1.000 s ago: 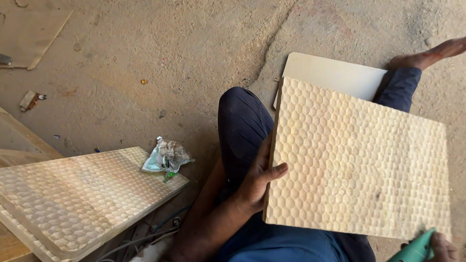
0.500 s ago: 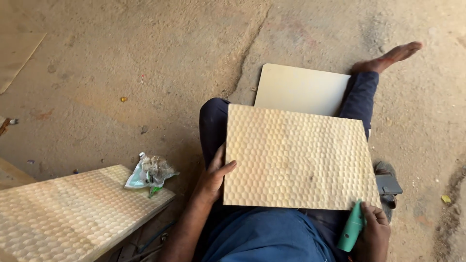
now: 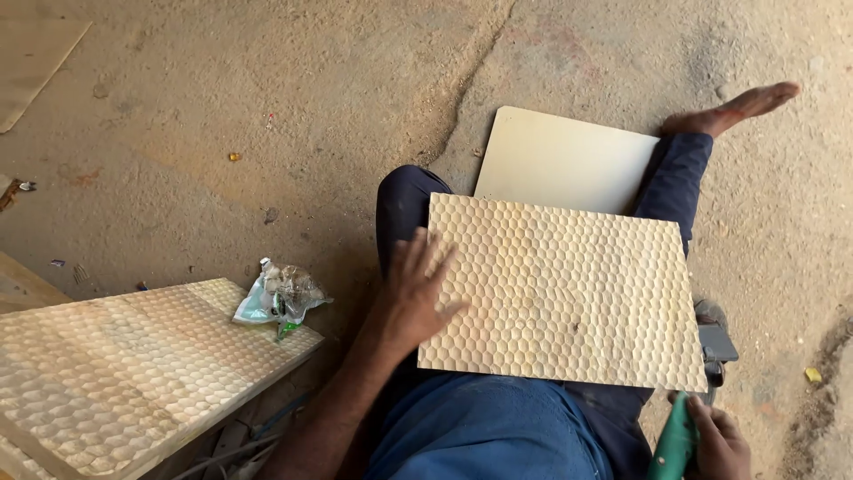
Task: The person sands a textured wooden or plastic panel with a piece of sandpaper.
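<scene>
Dirt floor; carved panel [image 3: 564,293] across lap, long axis left-right; left hand [image 3: 416,293] spread flat; right hand [image 3: 720,440] gripping green tool [image 3: 673,444].

Pale honeycomb-carved wooden panel [image 3: 569,298], plain cream board [image 3: 564,160], green tool handle [image 3: 673,444].

A pale wooden panel [image 3: 569,298], carved all over with a honeycomb of shallow hollows, lies flat across the lap at the centre right of the frame, its long edges running left to right and dipping slightly toward the right. At the lower right, a green tool handle [image 3: 673,443] stands nearly upright, just below the panel's lower right corner.
</scene>
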